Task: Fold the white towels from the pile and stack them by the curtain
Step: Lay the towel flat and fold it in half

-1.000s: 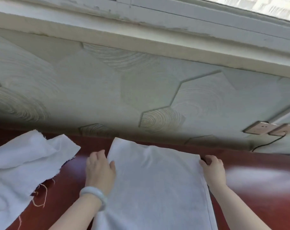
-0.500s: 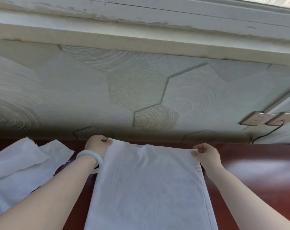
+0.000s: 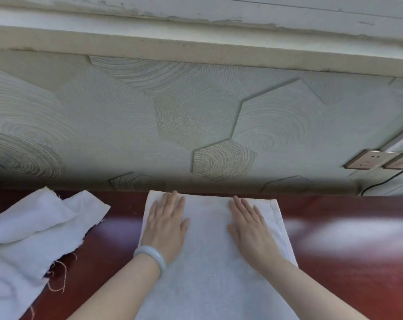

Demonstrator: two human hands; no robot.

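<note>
The white towel [image 3: 209,262] lies flat at lower centre on the red surface [image 3: 348,262]. The left hand [image 3: 164,225] and right hand [image 3: 251,227] press it, fingers straight, grasping nothing. Sweep outward evenly to flatten creases; the pile [image 3: 34,232] waits lower left.

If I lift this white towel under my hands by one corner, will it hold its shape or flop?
Probably flops: the white towel looks thin, and the pile beside it drapes in soft folds. It likely slides easily, since the red table looks glossy.
</note>
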